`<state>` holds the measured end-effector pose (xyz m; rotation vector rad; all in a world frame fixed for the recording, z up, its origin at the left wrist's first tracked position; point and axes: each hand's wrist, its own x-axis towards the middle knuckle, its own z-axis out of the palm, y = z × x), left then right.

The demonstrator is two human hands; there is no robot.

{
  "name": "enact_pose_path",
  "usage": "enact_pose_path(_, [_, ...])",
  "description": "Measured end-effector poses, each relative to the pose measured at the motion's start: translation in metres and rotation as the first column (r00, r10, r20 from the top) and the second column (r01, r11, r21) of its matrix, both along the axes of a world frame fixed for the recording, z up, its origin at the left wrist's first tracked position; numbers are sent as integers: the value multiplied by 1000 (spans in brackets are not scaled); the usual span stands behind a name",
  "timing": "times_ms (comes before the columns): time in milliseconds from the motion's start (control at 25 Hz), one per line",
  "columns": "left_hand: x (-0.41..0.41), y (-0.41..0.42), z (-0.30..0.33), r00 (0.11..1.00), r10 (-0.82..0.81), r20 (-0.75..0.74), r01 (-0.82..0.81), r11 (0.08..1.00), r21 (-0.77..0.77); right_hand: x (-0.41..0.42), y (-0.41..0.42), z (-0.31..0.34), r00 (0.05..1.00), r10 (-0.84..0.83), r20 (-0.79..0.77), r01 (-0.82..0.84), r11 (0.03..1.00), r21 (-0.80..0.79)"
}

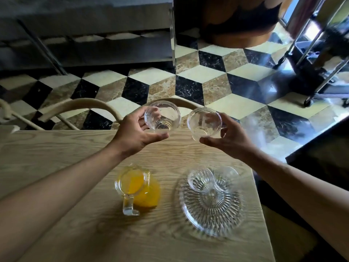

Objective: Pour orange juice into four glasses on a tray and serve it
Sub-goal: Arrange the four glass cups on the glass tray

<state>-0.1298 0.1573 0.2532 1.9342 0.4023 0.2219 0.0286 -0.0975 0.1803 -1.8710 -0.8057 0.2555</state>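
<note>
My left hand (pixel 135 132) grips an empty clear glass (pixel 162 117) above the far edge of the wooden table. My right hand (pixel 229 140) grips a second empty glass (pixel 204 122) just beside it; the two glasses are apart. A round cut-glass tray (pixel 213 214) lies on the table at the right, with two empty glasses standing on its far part, one at the left (pixel 201 178) and one at the right (pixel 225 175). A glass jug of orange juice (pixel 137 188) stands left of the tray, its handle towards me.
The wooden table (pixel 75 167) ends just beyond my hands. Behind it are a curved cream chair back (pixel 79 104), a checkered marble floor, a dark counter (pixel 324 154) at the right and a metal trolley (pixel 321 53) at the far right.
</note>
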Motion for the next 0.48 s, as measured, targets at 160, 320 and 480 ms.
enact_pose_path(160, [-23, -52, 14, 999, 21, 34, -22, 999, 25, -21, -49, 17, 999, 8, 32, -8, 1000, 16])
enact_pose_path(320, [-52, -108, -9, 995, 92, 27, -93, 995, 35, -50, -96, 7, 998, -19, 52, 20, 1000, -18])
enact_pose_path(480, [-86, -150, -54, 985, 168, -37, -168, 986, 20, -87, -135, -22, 999, -30, -28, 29, 999, -44])
